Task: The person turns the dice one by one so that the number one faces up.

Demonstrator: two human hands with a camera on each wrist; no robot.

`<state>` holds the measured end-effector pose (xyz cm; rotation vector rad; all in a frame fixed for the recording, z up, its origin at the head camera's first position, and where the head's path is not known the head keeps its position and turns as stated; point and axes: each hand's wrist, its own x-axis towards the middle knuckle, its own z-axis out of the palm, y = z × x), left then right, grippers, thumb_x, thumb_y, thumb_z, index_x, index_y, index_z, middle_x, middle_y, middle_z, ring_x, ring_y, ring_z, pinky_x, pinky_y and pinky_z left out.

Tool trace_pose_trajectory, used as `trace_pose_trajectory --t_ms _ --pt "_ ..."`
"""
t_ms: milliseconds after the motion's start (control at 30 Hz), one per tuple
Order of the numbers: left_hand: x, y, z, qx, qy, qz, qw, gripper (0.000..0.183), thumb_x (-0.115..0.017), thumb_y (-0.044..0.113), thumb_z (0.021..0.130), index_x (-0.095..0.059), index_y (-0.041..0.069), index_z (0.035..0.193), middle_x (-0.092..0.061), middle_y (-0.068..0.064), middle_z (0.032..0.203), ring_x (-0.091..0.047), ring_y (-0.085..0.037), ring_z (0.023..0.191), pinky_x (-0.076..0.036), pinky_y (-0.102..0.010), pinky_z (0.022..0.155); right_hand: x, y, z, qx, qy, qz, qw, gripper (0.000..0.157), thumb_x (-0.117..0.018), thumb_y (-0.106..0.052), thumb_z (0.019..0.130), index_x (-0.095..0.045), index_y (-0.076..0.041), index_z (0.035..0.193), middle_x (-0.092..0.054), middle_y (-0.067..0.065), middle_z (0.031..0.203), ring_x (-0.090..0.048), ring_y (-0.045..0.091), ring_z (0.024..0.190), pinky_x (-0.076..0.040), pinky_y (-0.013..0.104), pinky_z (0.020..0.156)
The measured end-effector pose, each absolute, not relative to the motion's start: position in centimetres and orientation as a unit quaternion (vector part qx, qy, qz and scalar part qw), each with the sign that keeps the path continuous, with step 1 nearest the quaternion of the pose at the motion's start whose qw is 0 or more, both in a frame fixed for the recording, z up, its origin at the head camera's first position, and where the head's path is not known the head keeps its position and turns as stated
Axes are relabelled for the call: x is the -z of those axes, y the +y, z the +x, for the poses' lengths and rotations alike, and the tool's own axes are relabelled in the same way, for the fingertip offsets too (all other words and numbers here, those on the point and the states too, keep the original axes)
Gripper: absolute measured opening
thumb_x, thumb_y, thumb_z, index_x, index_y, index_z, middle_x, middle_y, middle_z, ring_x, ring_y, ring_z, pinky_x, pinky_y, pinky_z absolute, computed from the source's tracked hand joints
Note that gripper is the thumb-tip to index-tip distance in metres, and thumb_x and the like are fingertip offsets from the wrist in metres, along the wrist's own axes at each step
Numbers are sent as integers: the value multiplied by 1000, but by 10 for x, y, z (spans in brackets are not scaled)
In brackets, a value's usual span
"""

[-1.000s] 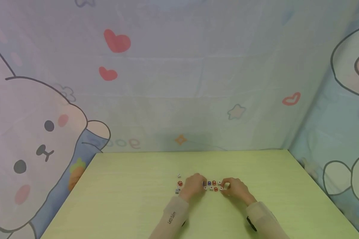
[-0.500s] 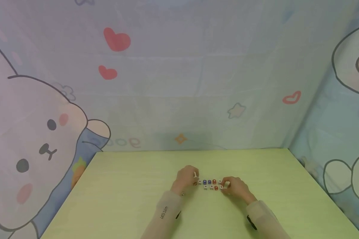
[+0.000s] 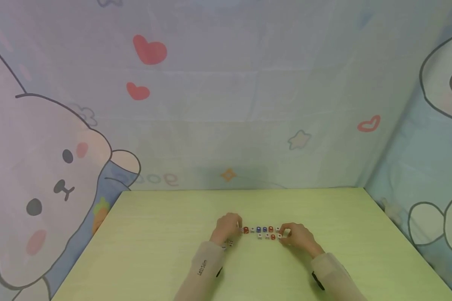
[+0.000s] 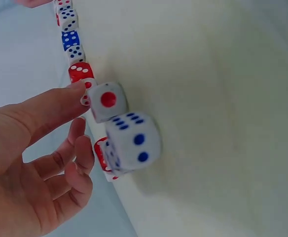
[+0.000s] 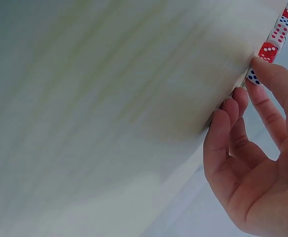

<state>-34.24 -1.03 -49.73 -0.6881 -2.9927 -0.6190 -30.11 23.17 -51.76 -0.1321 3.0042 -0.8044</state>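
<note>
Several small dice stand in a row on the table, seen along its length in both wrist views. My left hand [image 3: 227,226] is at the row's left end, its thumb and index finger at a white die with red pips [image 4: 88,85]. Beside that white die stands a red die [image 4: 80,72], followed by white and blue dice [image 3: 258,229]. At the right end, my right hand [image 3: 297,236] pinches a white die with blue pips [image 5: 253,77] between thumb and index finger. A second, shorter line of dice [image 3: 267,236] lies nearer me.
By the left hand sit loose dice: a white die with one red pip [image 4: 108,100], a white die with blue pips [image 4: 133,140] and a red die [image 4: 100,152] partly behind it. The pale green table [image 3: 154,251] meets a printed cloth backdrop [image 3: 211,104].
My left hand has moved left and away, then down to the row's left end. The upper row has gained dice on its left. My right hand keeps its place.
</note>
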Motion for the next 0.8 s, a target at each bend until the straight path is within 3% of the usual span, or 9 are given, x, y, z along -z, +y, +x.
trace_pose_trajectory --t_ms 200,600,800 --pt "500 -11 -342 178 -961 -211 19 6 -64 7 75 -65 7 81 -64 -8 91 -57 -23 83 -47 -38 67 519 231 -302 259 965 -44 13 13 -72 -20 72 -62 -20 81 -62 1 77 -51 13 65 -37 26 52" --pt "504 -14 -341 183 -958 -216 51 13 -65 -2 69 -60 10 70 -59 -6 85 -47 -15 70 -38 -30 53 520 232 -303 263 964 -45 9 13 -72 -19 72 -62 -20 80 -60 0 73 -49 12 62 -36 26 51" --pt "506 -15 -344 193 -958 -208 29 11 -65 0 70 -62 9 76 -59 -6 86 -51 -17 74 -41 -32 56 521 232 -303 266 963 -44 8 13 -72 -20 72 -62 -20 80 -61 1 75 -49 13 63 -36 27 52"
